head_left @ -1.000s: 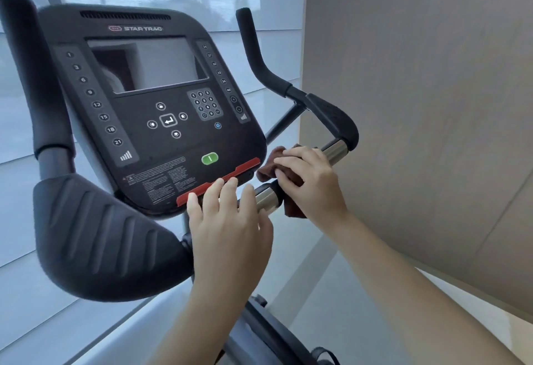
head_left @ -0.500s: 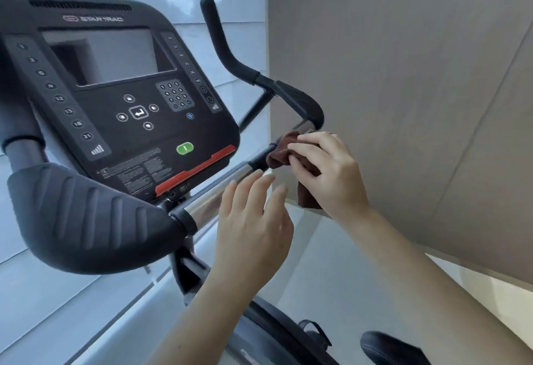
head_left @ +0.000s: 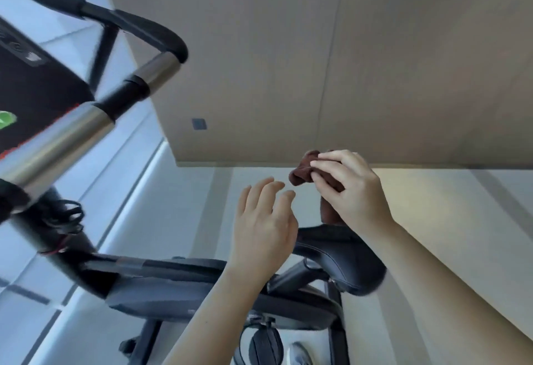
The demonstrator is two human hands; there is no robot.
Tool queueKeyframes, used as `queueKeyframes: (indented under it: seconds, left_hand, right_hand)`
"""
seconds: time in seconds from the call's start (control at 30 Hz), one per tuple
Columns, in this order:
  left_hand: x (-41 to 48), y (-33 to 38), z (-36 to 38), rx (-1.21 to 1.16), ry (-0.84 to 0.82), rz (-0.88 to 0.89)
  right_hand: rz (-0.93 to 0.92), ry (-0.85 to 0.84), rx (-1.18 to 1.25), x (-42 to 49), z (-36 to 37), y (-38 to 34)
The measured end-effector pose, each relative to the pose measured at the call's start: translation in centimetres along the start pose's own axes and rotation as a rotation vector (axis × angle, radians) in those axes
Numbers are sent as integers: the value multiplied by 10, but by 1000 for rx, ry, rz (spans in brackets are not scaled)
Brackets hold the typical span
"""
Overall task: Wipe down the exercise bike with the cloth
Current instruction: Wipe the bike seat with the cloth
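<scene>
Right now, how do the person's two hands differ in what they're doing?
The right hand is closed around the bunched brown cloth; the left hand holds nothing, fingers loosely spread. The right hand sits higher and further forward; the left hangs lower, beside it. Both are in the air above the black seat, touching no part of the bike.

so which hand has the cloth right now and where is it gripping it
The right hand holds the brown cloth, bunched, pinched near its upper end; the rest hangs below the palm. The left hand is open and holds nothing.
</scene>
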State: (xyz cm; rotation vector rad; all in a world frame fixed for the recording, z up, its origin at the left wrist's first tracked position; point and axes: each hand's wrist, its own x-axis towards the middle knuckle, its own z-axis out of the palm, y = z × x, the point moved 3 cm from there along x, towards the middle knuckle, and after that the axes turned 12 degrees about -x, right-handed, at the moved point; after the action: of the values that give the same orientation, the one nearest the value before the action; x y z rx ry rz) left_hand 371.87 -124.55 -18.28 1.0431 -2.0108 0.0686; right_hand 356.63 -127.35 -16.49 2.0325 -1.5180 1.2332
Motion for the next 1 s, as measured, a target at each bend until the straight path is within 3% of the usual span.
queueKeyframes:
  seconds: [0.27, 0.6, 0.73, 1.0]
  left_hand:
    - [-31, -1, 73, -113, -194, -94]
    - [-61, -39, 143, -25, -491, -161]
    - [-67, -53, 158, 20, -541, -205]
    - [-82, -71, 168, -46, -648, -196]
  right_hand:
    - [223, -132, -157, -71, -11, 67]
    - [338, -314, -137, -119, 52, 85]
    - [409, -505, -220, -116, 76, 94]
    - [195, -696, -342, -158, 75, 90]
